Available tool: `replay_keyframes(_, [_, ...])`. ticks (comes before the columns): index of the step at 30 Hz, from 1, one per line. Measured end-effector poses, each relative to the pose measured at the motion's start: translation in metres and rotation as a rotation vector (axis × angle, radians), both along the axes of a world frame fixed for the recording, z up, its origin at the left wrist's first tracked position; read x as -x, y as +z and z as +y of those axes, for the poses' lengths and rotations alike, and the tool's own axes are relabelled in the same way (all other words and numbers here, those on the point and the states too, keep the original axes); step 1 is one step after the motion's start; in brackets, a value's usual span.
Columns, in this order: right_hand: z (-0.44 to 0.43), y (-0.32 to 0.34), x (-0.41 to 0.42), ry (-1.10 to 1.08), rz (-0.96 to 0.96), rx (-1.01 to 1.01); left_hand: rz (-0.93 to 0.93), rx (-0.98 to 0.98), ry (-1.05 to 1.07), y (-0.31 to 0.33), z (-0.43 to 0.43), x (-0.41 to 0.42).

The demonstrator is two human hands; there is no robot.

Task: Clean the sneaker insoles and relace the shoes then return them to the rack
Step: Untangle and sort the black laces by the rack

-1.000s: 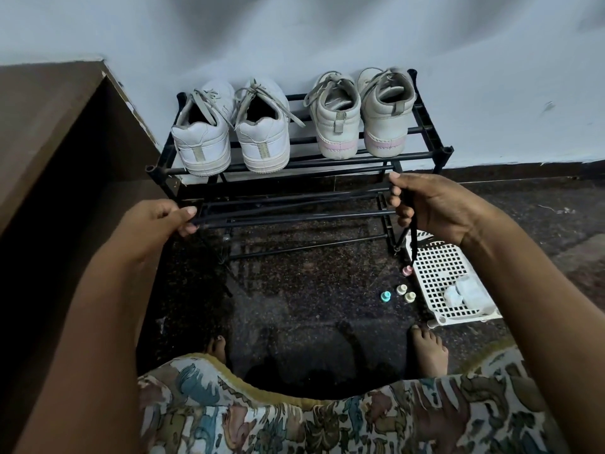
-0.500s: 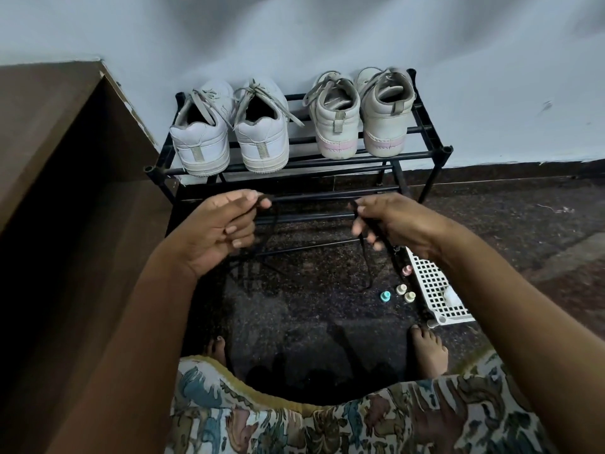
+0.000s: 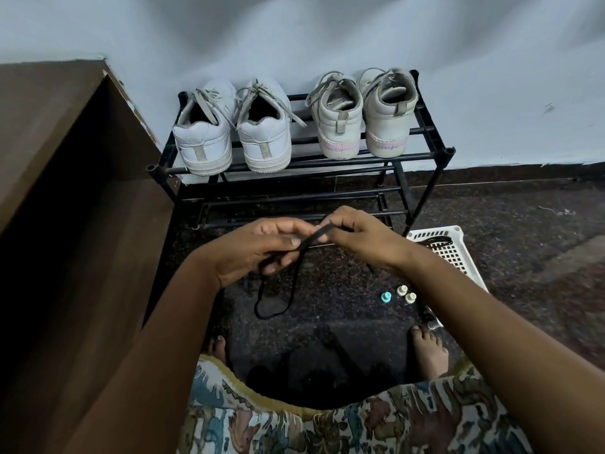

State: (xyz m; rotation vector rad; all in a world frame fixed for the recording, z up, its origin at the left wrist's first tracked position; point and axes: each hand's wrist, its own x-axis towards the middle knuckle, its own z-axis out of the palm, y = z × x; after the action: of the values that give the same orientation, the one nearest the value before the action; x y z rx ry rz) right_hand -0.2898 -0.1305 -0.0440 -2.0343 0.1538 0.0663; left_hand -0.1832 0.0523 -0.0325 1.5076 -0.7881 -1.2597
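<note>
Left hand (image 3: 258, 249) and right hand (image 3: 358, 237), close together, both pinch a black lace (image 3: 309, 241), its loop hanging below them. Four white sneakers (image 3: 265, 139) sit on the rack (image 3: 327, 162) top shelf, behind the hands.

**Dim corner, pale wall**

A pale blue-grey wall (image 3: 327, 34) runs across the back, softly shadowed. A dark skirting (image 3: 523, 174) edges its base, meeting a dark speckled stone floor (image 3: 530, 237). A brown wooden cabinet (image 3: 65, 152) stands at the left.
</note>
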Motion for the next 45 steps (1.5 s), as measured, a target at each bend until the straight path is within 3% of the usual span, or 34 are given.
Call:
replay_keyframes(5, [0.004,0.002,0.001,0.038,-0.095,0.083,-0.023,-0.153,0.115,-0.004,-0.001,-0.006])
replay_keyframes(12, [0.02,0.014,0.003,0.135,0.06,-0.254,-0.092,-0.09,-0.161,-0.008,-0.016,0.024])
replay_keyframes(21, [-0.005,0.02,0.004,0.05,0.203,-0.439,-0.204,-0.135,0.043,-0.003,-0.008,0.009])
replay_keyframes(32, [-0.018,0.025,0.006,-0.107,0.437,-0.922,-0.182,-0.046,0.304,-0.006,0.009,-0.017])
replay_keyframes(41, [-0.019,0.025,0.006,-0.173,0.432,-0.912,-0.204,-0.043,0.387,-0.006,0.013,-0.025])
replay_keyframes(45, [-0.022,0.025,0.007,-0.193,0.418,-0.854,-0.255,-0.045,0.569,-0.005,0.016,-0.03])
